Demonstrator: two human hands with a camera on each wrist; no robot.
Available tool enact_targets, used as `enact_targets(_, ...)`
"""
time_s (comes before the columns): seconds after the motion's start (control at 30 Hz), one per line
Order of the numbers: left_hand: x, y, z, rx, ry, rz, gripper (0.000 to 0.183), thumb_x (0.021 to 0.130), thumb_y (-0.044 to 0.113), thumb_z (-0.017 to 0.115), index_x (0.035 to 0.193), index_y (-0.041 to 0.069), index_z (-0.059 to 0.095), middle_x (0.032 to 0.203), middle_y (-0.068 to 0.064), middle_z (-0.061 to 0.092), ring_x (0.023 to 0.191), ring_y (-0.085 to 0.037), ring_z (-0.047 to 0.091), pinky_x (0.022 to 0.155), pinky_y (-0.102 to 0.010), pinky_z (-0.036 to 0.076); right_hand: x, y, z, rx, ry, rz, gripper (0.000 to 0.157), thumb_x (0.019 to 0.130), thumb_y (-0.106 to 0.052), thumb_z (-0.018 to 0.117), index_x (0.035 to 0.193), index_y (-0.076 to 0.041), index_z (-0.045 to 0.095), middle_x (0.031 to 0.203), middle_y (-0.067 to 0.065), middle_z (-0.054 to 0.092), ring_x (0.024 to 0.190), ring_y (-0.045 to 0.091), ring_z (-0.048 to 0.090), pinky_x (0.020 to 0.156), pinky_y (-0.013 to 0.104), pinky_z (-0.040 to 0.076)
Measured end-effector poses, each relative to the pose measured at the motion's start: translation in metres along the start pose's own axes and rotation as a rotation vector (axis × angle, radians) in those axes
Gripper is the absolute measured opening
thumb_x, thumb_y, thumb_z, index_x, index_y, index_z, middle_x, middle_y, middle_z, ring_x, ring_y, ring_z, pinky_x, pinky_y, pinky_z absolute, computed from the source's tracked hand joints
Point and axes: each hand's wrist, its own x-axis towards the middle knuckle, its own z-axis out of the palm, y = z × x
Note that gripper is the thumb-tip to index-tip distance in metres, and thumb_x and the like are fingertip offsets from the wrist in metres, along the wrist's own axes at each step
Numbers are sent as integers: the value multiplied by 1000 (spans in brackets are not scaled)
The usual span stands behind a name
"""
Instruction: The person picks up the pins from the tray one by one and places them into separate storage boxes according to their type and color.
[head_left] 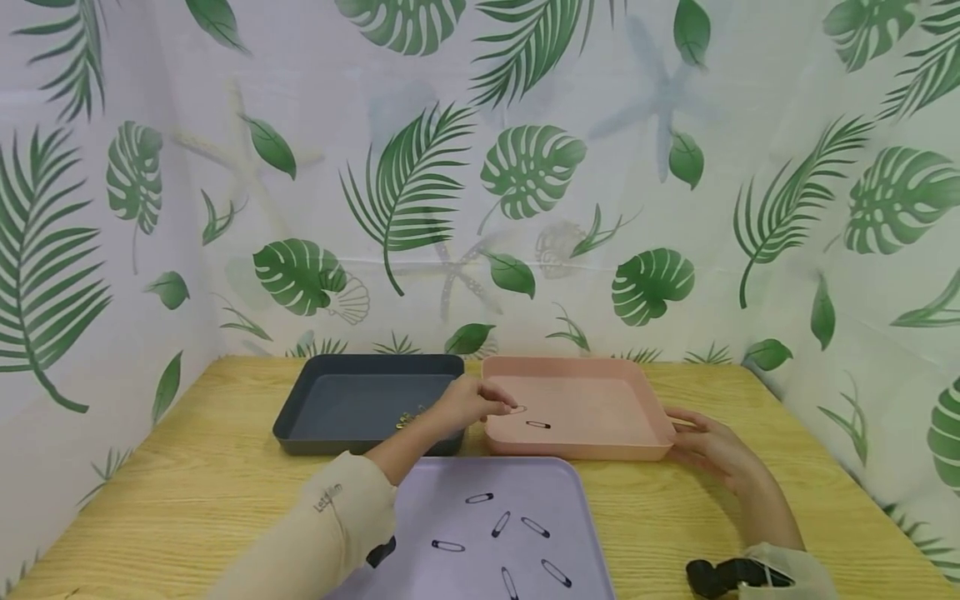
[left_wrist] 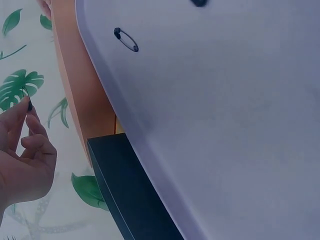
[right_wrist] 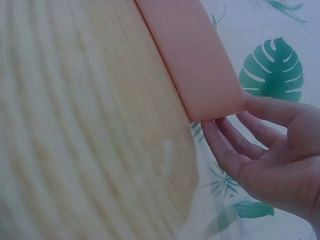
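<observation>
My left hand [head_left: 467, 404] pinches a black safety pin [left_wrist: 29, 104] between thumb and fingertips, above the left part of the pink tray [head_left: 585, 451]. Another black safety pin [head_left: 537, 425] lies on that tray's floor. At the tray's right end, my right hand [head_left: 712, 450] touches the wall with extended fingers; the right wrist view shows its fingertips against the pink corner. Several more black safety pins [head_left: 535, 527] lie scattered on the lilac tray [head_left: 465, 579] nearest me.
A dark grey tray [head_left: 352, 446] stands left of the pink one, with a small cluster of gold safety pins [head_left: 406, 420] at its right side, partly behind my left forearm. All three trays are on a wooden table [head_left: 187, 492]. A leaf-patterned curtain [head_left: 570, 283] hangs behind.
</observation>
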Motion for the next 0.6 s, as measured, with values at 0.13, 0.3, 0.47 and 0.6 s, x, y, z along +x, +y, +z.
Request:
enact_targets(0.13, 12, -2, 3, -6, 6, -35, 14, 83, 17, 69, 93, 8, 74, 86, 1, 67, 80, -31, 59, 66, -38, 48, 0, 0, 1, -5, 0, 2, 58, 95, -4, 48, 140, 12, 16, 135, 29, 34, 99, 12, 57, 88, 36, 45)
enact_targets(0.3, 27, -7, 11, -13, 27, -18, 13, 83, 16, 69, 92, 8, 74, 86, -1, 67, 75, -28, 59, 68, -40, 49, 0, 0, 1, -13, -1, 5, 59, 95, -5, 48, 141, 11, 16, 135, 29, 34, 100, 13, 57, 88, 36, 45)
enact_targets(0.47, 36, -10, 19, -71, 39, 23, 12, 84, 8, 67, 92, 3, 73, 87, -4, 68, 84, -33, 59, 70, -44, 49, -1, -1, 0, -9, 4, 5, 60, 94, -5, 49, 141, 11, 15, 135, 29, 33, 99, 11, 57, 88, 35, 45)
enact_targets(0.6, 39, -10, 25, -85, 55, 39, 10, 84, 2, 65, 90, 0, 73, 83, -6, 69, 80, -27, 61, 63, -36, 51, -2, -1, -1, -2, -1, 3, 61, 94, -5, 50, 140, 12, 15, 133, 27, 37, 98, 11, 57, 88, 35, 45)
